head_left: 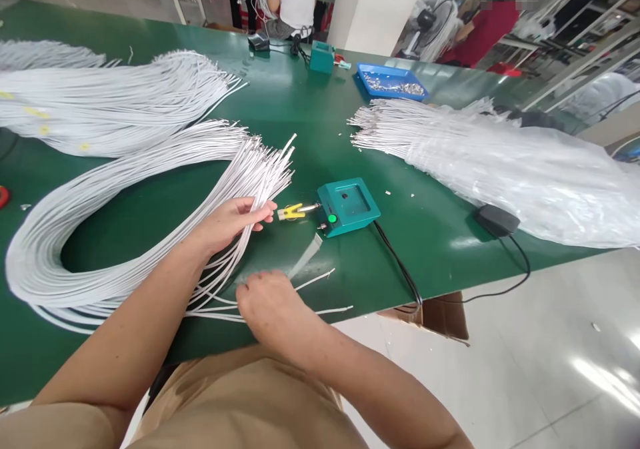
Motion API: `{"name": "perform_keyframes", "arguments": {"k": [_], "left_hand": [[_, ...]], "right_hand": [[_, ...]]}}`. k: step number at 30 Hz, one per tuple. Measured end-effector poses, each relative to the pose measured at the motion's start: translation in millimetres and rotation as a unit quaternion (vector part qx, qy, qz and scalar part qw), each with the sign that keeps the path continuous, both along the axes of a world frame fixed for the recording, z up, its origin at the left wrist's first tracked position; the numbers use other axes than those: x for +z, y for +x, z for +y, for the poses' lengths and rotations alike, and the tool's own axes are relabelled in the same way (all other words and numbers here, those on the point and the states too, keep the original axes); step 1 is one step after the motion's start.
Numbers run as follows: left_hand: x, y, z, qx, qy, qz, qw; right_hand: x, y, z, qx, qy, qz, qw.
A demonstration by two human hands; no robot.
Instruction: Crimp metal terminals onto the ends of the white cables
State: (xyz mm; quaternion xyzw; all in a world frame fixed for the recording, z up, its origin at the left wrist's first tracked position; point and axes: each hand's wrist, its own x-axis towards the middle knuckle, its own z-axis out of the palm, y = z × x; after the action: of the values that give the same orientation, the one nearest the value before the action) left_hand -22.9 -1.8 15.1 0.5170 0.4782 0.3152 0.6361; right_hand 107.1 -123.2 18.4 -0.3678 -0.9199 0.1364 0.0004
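Observation:
My left hand [233, 226] is closed around part of a bundle of white cables [150, 262], just below its cut ends. The bundle loops back to the left across the table. Nearer my body, my right hand [273, 306] curls over a few loose white cables [327, 311], whose ends stick out to its right. Its fingertips are hidden beneath it. A pale, blurred strip [306, 256] stretches from beside this hand toward a teal box device [349, 206]. That device has a green button and a yellow clip-like part [291, 212], close to my left fingertips.
Another cable bundle [115, 102] lies at the back left. Plastic-wrapped cables [500, 162] fill the right side, beside a black pedal-like block [497, 220] on a cord. A blue tray [393, 82] of small metal parts stands behind. Two people are in the background.

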Motion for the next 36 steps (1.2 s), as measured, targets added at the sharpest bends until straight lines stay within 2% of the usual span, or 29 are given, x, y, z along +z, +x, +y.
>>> {"name": "perform_keyframes", "arguments": {"k": [2, 4, 5, 6, 7, 8, 9, 10, 12, 13, 15, 17, 19, 22, 27, 32, 36], "left_hand": [[-0.3, -0.8, -0.2, 0.004, 0.000, 0.000, 1.000], [-0.1, -1.2, -0.8, 0.000, 0.018, 0.017, 1.000], [0.3, -1.2, -1.3, -0.001, 0.027, 0.022, 0.999], [0.9, -1.0, -2.0, -0.004, 0.031, 0.022, 0.999], [1.7, -0.8, -2.7, -0.008, 0.032, 0.017, 0.999], [2.6, -0.5, -3.4, -0.014, 0.032, 0.012, 0.999], [3.5, -0.2, -4.2, -0.023, 0.031, 0.011, 0.999], [4.5, 0.2, -4.9, -0.035, 0.030, 0.015, 0.999], [5.9, 0.9, -6.1, -0.063, 0.024, 0.029, 0.997], [6.2, 1.3, -6.4, -0.075, 0.017, 0.031, 0.997], [6.2, 1.9, -6.8, -0.089, 0.004, 0.022, 0.996], [5.8, 2.5, -6.9, -0.089, -0.001, 0.011, 0.996], [5.7, 3.2, -7.0, -0.085, -0.005, 0.007, 0.996], [6.3, 4.7, -6.9, -0.076, -0.023, -0.001, 0.997], [4.9, 7.3, -4.9, 0.021, 0.004, -0.048, 0.999], [0.2, 8.7, -2.8, 0.011, 0.042, -0.058, 0.997], [1.1, 8.1, -3.5, 0.020, 0.022, -0.054, 0.998]], "right_hand": [[6.8, 2.8, -4.7, 0.000, -0.068, 0.008, 0.998], [17.7, 11.3, 3.7, -0.021, -0.118, 0.030, 0.992], [23.3, 17.4, 12.8, -0.055, -0.134, 0.051, 0.988], [28.2, 24.4, 24.4, -0.127, -0.130, 0.102, 0.978], [31.9, 31.9, 37.7, -0.228, -0.118, 0.172, 0.951], [34.3, 39.4, 51.7, -0.313, -0.111, 0.246, 0.911], [35.1, 46.5, 65.4, -0.380, -0.111, 0.319, 0.861], [34.7, 52.8, 77.9, -0.415, -0.125, 0.386, 0.814], [31.2, 61.5, 97.5, -0.409, -0.176, 0.503, 0.741], [28.9, 63.8, 104.2, -0.391, -0.196, 0.547, 0.714], [24.4, 64.7, 112.0, -0.362, -0.220, 0.602, 0.677], [21.5, 62.7, 114.8, -0.360, -0.227, 0.627, 0.652], [20.6, 60.6, 115.9, -0.357, -0.233, 0.639, 0.640], [21.5, 59.5, 117.3, -0.350, -0.226, 0.634, 0.651], [19.1, 54.3, 111.8, -0.371, -0.248, 0.619, 0.646], [12.2, 40.8, 100.3, -0.367, -0.311, 0.596, 0.643], [15.2, 40.7, 101.3, -0.390, -0.261, 0.625, 0.624]]}}
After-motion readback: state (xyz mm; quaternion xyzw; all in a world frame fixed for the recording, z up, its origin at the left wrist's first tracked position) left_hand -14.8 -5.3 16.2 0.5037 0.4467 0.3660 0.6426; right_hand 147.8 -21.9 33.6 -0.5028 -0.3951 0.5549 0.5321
